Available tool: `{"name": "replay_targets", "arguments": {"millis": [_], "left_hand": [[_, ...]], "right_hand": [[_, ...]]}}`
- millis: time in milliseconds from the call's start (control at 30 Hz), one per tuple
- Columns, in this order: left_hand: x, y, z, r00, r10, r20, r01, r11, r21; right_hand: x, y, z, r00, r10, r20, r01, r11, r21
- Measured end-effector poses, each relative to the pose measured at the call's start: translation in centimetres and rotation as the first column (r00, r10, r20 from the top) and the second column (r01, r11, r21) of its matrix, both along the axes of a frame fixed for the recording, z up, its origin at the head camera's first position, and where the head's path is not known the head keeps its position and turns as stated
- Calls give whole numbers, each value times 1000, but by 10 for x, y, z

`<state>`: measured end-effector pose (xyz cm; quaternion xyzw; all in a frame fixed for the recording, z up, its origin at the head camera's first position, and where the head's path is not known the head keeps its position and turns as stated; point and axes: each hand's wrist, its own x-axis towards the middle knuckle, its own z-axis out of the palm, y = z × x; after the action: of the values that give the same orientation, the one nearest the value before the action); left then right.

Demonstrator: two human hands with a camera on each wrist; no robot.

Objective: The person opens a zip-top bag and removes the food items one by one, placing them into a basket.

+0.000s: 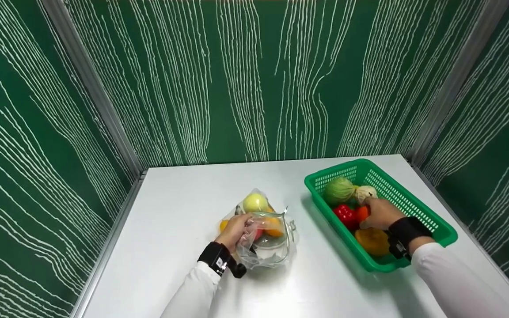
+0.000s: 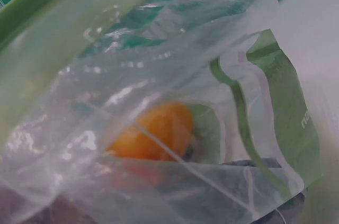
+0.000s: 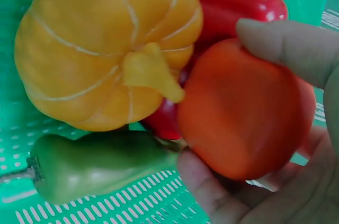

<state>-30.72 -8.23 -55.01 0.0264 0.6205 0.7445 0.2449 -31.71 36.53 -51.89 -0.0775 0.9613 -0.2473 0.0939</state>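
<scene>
Right hand [image 1: 382,213] pinches the smooth round orange-red fruit [image 3: 246,110], maybe slick enough to slip! Left hand [image 1: 233,231] grips the limp clear-plastic bag [image 1: 275,261], which might collapse.

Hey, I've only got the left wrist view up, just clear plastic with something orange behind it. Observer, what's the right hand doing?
Observer: The right hand is gripping a round orange-red piece in the green basket.
Operator: What's next to that piece in there?
Observer: A yellow pumpkin with pale lines, its stem pointing toward the piece in the right wrist view.
Operator: Okay, and over in the plastic bag, anything besides that orange thing I can see?
Observer: Yes, the head view shows a round, pale yellow-green fruit in it.
</scene>
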Motion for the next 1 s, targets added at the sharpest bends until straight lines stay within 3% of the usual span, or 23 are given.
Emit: {"name": "replay_targets", "arguments": {"millis": [233,400,533,667,833,900,1000], "left_hand": [[0,1,-1,1000,5,15,-5,1000,25],[0,2,0,1000,12,-26,-12,1000,2],[2,-2,7,994,39,-105,-49,994,-98],[5,-10,18,974,4,-228,-56,974,-221],[7,-17,30,937,-46,-346,-90,926,-368],[8,-18,34,924,-74,-375,-106,893,-438],[10,-19,40,895,-136,-425,-135,825,-549]], "right_hand": [[3,2,0,999,33,13,-33,999,12],[5,0,7,997,50,55,-52,998,29],[5,-1,10,995,50,88,-51,999,10],[9,-5,19,996,60,68,-62,998,26],[12,-19,32,992,108,-60,-105,993,44],[14,-29,37,986,120,-117,-116,992,42],[19,-48,46,974,137,-180,-131,990,43]]}}
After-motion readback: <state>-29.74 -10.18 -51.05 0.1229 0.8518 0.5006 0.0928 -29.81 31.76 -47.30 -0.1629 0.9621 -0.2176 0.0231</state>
